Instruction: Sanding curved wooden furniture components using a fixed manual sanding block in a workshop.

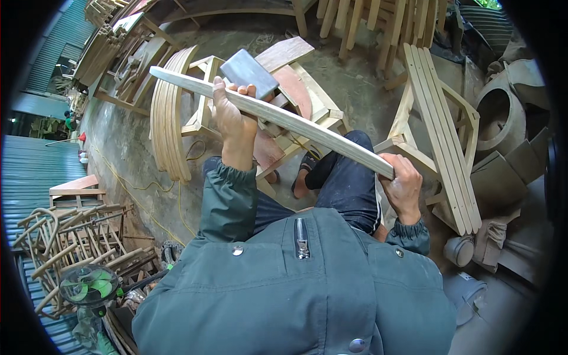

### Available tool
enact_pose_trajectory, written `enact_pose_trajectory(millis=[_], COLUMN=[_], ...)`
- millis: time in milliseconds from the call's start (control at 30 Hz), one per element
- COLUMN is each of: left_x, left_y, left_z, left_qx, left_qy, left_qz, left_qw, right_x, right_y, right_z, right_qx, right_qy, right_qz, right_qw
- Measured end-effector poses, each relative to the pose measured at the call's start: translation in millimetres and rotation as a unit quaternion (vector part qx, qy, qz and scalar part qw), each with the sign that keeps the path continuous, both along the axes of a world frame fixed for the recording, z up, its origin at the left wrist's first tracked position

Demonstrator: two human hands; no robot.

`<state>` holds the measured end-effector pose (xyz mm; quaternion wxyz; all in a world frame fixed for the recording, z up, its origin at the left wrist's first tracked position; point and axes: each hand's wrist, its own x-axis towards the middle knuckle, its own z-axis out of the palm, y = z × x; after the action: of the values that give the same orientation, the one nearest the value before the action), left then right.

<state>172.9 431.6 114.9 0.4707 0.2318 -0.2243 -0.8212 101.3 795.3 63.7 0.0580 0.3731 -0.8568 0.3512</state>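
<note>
Person seated, green jacket [307,290], dark trousers, sandal on one foot. Both hands up in front holding a long pale wood slat [272,115] that runs diagonally from upper left down to lower right.

Left hand [232,118] is at the slat's upper half, fingers wrapped together, clamped on a grey sanding block [248,72] pressed against the slat's top edge. Block sits just above the knuckles, touching the wood. Right hand [403,184] grips the slat's lower end, fingers closed around it, steadying it near the knee.

Progress, judging only from how things lie: block is near the upper third of the slat, so the work looks mid-way at best. The slat surface looks pale and fairly even along its length; can't tell from here which stretches are smoothed and which are rough. Far tip past the block looks untouched by either hand.

Around: a stack of curved slats [168,118] stands on the concrete floor [118,148] to the left, a half-built wooden frame [307,112] beyond the knees, a stack of straight slats [441,136] leaning on a stand to the right. Bent-cane pieces [77,242] piled lower left, a small green fan [89,287] beside them. Yellow cable trails on the floor.
</note>
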Motion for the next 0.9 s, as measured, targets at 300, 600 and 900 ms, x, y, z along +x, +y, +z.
enact_pose_trajectory(millis=[300, 600, 900], left_x=[15.1, 19.6, 27.2], left_y=[-25.9, -12.9, 6.3], left_z=[-7.6, 0.5, 20.9], left_qx=[0.018, -0.085, -0.112], left_qy=[0.009, 0.184, 0.3], left_qz=[-0.026, -0.163, -0.299], left_qw=[0.999, 0.966, 0.899], right_x=[-7.7, -11.4, 15.6], right_y=[14.0, -27.0, -109.5], right_z=[9.0, 25.6, 20.1], right_qx=[-0.025, 0.046, -0.076], right_qy=[-0.115, -0.014, 0.152], right_qz=[0.062, 0.088, 0.069], right_qw=[0.991, 0.995, 0.983])
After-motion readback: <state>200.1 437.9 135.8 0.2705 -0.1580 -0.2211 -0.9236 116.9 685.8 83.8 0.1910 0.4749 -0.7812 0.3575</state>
